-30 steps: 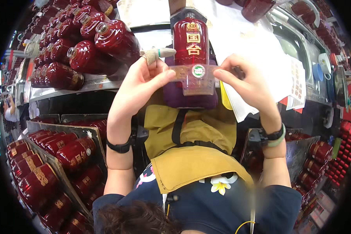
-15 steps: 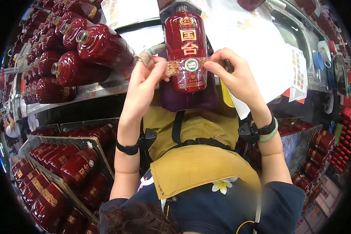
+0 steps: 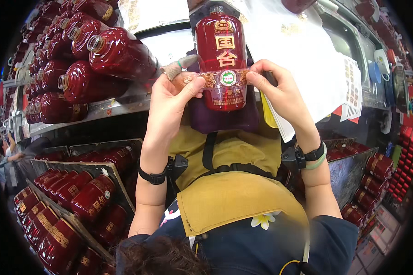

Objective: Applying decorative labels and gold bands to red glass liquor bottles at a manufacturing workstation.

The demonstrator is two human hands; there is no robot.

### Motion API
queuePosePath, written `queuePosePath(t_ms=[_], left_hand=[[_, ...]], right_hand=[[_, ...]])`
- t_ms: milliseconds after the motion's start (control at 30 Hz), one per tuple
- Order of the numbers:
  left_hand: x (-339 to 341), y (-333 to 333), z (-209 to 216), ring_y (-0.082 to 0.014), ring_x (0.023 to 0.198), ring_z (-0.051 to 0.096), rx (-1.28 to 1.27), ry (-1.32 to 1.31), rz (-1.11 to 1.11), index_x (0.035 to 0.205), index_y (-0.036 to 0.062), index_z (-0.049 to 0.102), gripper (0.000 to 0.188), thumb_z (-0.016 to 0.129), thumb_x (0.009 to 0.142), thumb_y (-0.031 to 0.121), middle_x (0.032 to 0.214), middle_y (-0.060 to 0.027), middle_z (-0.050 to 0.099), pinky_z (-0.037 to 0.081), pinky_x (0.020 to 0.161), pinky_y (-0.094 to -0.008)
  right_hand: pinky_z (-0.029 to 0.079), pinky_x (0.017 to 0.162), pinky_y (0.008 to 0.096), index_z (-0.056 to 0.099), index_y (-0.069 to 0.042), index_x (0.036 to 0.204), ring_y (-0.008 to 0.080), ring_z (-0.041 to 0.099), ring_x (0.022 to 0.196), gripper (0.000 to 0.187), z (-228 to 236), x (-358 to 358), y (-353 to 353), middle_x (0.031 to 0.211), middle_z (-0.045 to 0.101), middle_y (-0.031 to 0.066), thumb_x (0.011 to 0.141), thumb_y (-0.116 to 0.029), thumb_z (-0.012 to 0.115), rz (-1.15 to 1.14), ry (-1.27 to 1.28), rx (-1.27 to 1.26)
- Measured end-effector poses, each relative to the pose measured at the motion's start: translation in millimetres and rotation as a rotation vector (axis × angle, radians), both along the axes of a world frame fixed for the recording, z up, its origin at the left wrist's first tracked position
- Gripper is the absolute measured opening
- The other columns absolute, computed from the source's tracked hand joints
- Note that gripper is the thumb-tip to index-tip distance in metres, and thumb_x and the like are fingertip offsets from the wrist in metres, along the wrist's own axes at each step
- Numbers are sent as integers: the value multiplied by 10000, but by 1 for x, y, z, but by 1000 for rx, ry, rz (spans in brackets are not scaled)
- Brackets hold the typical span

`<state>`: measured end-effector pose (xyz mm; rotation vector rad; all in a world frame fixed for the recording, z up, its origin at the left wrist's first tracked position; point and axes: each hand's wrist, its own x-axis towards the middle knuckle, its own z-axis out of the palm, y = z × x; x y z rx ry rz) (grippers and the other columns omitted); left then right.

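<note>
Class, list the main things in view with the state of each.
Labelled red bottle, lying face-up, uncapped.
Patterned strip, held across the bottle.
Left hand, pinching the strip's left end.
Right hand, pinching its right end.
Nearest piled bottles, lying, uncapped.
Yellow apron, worn.

The strip (image 3: 211, 79), pale and cloudy in front of the bottle (image 3: 222, 46) a second ago, now shows its gold pattern sharply across the lower bottle. Gold lettering stands out below it, where a see-through panel showed before. Since half a second ago, the left hand's (image 3: 172, 91) thumb sits slightly lower, and more strip shows left of the bottle. The upper-left bottles (image 3: 119, 50) appear farther left and lower than at first. At the left edge, a person's arm (image 3: 14, 157), raised earlier, appears lower.
</note>
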<state>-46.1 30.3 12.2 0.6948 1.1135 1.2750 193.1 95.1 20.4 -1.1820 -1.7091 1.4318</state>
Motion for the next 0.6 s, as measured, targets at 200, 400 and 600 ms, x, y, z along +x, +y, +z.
queuePosePath(t_ms=[200, 400, 600], left_hand=[[3, -2, 1, -109, 874, 613, 19, 34, 9, 1419, -68, 488, 564, 746, 933, 58, 998, -57, 667, 513, 787, -265], [1, -1, 1, -108, 882, 613, -2, 2, 7, 1416, -62, 493, 547, 736, 941, 56, 1006, -62, 671, 512, 788, -266], [2, 1, 1, -107, 887, 611, 28, 38, -9, 1420, -62, 492, 539, 726, 947, 49, 1014, -64, 671, 507, 778, -266]], right_hand=[[382, 646, 231, 683, -17, 970, 40, 445, 724, 184, 2, 0, 1, 809, 584, -45, 984, -199, 698, 21, -3, -2], [380, 623, 235, 682, -16, 953, 41, 441, 699, 188, 5, -1, 0, 773, 559, -54, 970, -201, 717, 16, -50, -12], [375, 600, 232, 685, -17, 946, 38, 435, 675, 182, 0, 2, 0, 751, 550, -57, 963, -194, 726, -1, -25, 30]])
